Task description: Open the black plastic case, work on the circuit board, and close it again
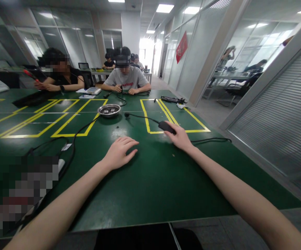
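My right hand (179, 139) is closed around a black power adapter (163, 126) just above or on the green table, near the front edge of a yellow-taped rectangle. From the adapter a thin cord runs left to a black plug (127, 115). Another black cable (210, 140) stretches from beside my right wrist towards the table's right side. My left hand (121, 151) rests on the green table (140, 194), fingers stretched out and thumb apart, holding nothing.
A steel bowl (109, 111) with small metal parts stands beyond my left hand. Black cables (74, 146) lie at the left by a blurred-out object. A folded black tripod-like item (173, 99) lies far right. Across the table a person (127, 78) handles a cable.
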Demonstrator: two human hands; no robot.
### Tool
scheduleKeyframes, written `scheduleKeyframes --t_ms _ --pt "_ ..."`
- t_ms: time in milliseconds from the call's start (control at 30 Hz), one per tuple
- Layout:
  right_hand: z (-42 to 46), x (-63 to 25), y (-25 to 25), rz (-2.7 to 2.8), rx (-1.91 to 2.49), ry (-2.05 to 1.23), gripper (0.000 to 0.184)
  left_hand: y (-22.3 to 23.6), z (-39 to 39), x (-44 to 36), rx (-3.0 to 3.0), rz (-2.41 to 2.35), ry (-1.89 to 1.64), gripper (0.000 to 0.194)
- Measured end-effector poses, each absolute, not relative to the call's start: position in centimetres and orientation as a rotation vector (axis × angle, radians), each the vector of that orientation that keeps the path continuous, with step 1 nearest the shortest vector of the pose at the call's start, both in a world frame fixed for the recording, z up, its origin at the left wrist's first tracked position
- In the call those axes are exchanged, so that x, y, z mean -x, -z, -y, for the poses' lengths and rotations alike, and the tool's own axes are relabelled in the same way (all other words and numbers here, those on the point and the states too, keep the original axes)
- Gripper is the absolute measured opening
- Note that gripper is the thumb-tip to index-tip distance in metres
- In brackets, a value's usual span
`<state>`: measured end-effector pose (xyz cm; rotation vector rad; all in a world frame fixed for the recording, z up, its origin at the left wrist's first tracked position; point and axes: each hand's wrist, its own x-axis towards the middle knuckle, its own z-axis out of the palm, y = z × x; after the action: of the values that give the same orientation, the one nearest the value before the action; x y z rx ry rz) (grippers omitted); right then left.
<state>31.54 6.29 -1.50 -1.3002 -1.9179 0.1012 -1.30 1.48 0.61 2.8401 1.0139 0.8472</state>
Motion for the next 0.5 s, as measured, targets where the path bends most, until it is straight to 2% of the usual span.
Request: scheduleKeyframes --t_ms 233,500 --pt "-8.4 -38.9 1.1 1.302 1.659 0.068 0.058 0.1 -1.3 0.7 -2.812 -0.936 -0.639 0.024" --pt "-8.3 -40.6 2.3 1.406 2.068 -0.021 0.055 0.1 -1.0 0.7 -2.775 -0.911 -0.624 0.024"
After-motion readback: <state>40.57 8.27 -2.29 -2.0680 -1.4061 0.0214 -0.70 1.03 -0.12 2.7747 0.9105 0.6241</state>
